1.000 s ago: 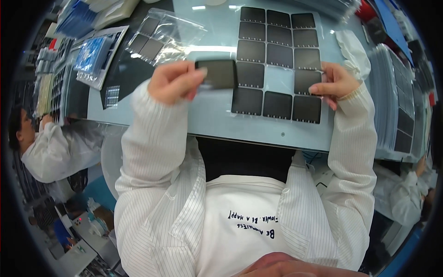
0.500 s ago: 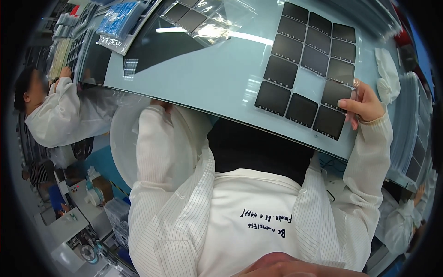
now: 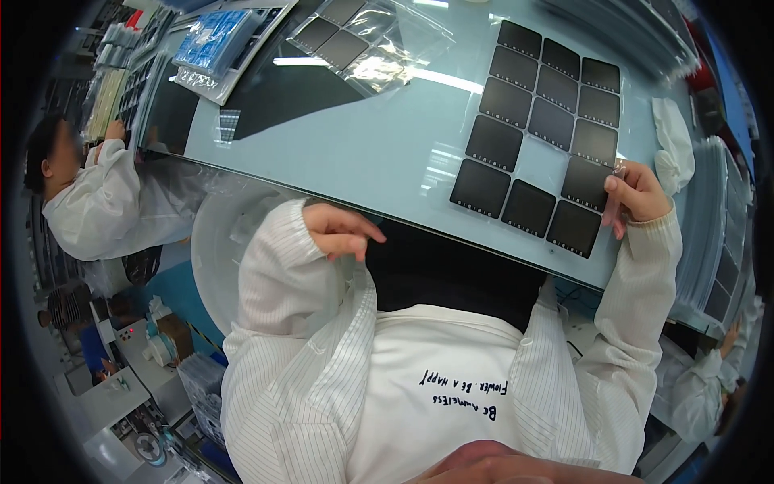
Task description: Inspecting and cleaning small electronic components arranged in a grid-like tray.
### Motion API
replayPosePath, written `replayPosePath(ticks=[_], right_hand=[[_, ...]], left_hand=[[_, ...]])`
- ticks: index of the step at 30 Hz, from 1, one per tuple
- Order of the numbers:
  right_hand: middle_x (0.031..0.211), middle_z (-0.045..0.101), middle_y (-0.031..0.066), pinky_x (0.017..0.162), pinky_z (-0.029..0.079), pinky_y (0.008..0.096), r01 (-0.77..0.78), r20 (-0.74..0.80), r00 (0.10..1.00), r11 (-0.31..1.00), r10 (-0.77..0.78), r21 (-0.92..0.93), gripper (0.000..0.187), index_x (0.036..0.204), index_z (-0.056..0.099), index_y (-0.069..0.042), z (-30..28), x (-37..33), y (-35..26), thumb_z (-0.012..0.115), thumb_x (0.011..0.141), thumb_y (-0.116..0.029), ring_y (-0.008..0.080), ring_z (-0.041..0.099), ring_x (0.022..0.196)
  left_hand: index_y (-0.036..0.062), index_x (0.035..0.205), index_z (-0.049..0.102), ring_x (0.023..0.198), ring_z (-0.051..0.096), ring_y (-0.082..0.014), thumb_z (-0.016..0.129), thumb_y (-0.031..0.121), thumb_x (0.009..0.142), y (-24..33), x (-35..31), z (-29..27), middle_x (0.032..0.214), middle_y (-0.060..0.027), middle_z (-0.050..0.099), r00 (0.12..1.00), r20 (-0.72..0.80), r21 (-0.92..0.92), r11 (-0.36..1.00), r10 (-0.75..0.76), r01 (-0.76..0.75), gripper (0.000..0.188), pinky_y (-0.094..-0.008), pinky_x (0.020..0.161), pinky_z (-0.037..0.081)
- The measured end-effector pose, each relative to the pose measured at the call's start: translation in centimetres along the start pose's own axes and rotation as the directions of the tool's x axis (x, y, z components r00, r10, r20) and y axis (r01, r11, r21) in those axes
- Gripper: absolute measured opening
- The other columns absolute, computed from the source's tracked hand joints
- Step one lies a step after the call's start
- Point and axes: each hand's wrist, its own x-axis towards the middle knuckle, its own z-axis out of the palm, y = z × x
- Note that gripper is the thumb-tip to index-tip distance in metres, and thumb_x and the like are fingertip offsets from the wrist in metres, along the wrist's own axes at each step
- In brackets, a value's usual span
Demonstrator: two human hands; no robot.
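Several dark rounded-square panels (image 3: 505,102) lie in three columns on the pale blue glass-topped table (image 3: 363,153), with one bare gap in the middle column. At the right edge of this group my right hand (image 3: 641,194) is closed, thumb against fingers. A small clear, shiny bit shows at its fingertips; I cannot make out what it is. My left hand (image 3: 339,230) hangs just off the table's near edge, in front of my body, fingers loosely stretched and apart, with nothing visible in them.
Clear bags with dark panels (image 3: 343,48) lie at the far side, near a blue wrapped stack (image 3: 214,40). A white crumpled cloth or glove (image 3: 673,145) and stacked trays (image 3: 709,234) stand right. A white round bin (image 3: 214,242) is beside my left arm. A co-worker (image 3: 89,194) sits left.
My left hand has come up from beside the bin and moved right, in front of my body. My right thumb has slid off a panel to its outer edge. The view has shifted slightly.
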Motion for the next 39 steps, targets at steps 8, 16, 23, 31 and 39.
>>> replayPosePath(ticks=[8, 16, 23, 31, 39], right_hand=[[0.055, 0.06, 0.0114, 0.032, 0.039, 0.0206, 0.003, -0.096, 0.995, 0.994, -0.014, -0.111, 0.031, 0.081, 0.054, -0.002, -1.1, -0.7, 0.1, 0.055, 0.093, -0.031, 0.0138, 0.052, 0.034], [0.055, 0.059, 0.0096, 0.033, 0.039, 0.0202, -0.014, -0.171, 0.985, 0.992, -0.008, -0.128, 0.032, 0.077, 0.052, -0.004, -0.1, -0.8, -0.5, 0.058, 0.091, -0.032, 0.0125, 0.052, 0.035], [0.055, 0.06, 0.01, 0.033, 0.039, 0.0203, -0.013, -0.178, 0.984, 0.995, -0.005, -0.097, 0.032, 0.077, 0.052, -0.004, 0.1, -0.8, -0.6, 0.059, 0.09, -0.033, 0.013, 0.053, 0.035], [0.057, 0.06, 0.0108, 0.034, 0.04, 0.0201, -0.01, -0.163, 0.987, 0.994, -0.007, -0.106, 0.032, 0.08, 0.053, -0.003, 0.1, -0.8, -0.5, 0.06, 0.09, -0.034, 0.0128, 0.053, 0.036], [0.058, 0.06, 0.0118, 0.035, 0.04, 0.0197, 0.011, -0.141, 0.99, 0.996, -0.023, -0.087, 0.035, 0.082, 0.054, -0.003, 0.0, -0.4, -0.6, 0.061, 0.089, -0.036, 0.0126, 0.054, 0.037]], left_hand=[[0.0079, 0.117, 0.06, 0.096, 0.06, -0.0137, 0.059, 0.028, 0.091, 5.6, -1.9, -6.3, 0.1, -0.0052, 0.064, 0.619, -0.763, -0.057, 0.936, 0.183, -0.347, 0.033, -0.0261, 0.076, 0.049], [0.0075, 0.135, 0.045, 0.122, 0.047, -0.0307, 0.083, 0.049, 0.061, 7.0, 5.7, -14.9, 0.132, -0.0178, 0.048, 0.246, -0.906, 0.407, 0.868, 0.344, 0.284, 0.093, -0.0431, 0.1, 0.041], [0.0052, 0.133, 0.045, 0.118, 0.052, -0.0281, 0.089, 0.045, 0.049, 11.8, 7.9, -16.6, 0.128, -0.0148, 0.054, 0.349, -0.918, 0.348, 0.804, 0.189, 0.481, 0.103, -0.0409, 0.102, 0.04], [0.0064, 0.108, 0.061, 0.096, 0.061, -0.0238, 0.088, 0.044, 0.054, 11.2, 7.6, -18.7, 0.104, -0.0123, 0.065, 0.324, -0.937, 0.29, 0.816, 0.134, 0.5, 0.07, -0.0347, 0.086, 0.048], [0.0069, 0.093, 0.066, 0.078, 0.059, -0.0149, 0.068, 0.028, 0.085, 8.2, 8.4, -21.3, 0.085, -0.0043, 0.066, 0.279, -0.888, 0.436, 0.863, 0.366, 0.256, 0.022, -0.0292, 0.075, 0.047]])
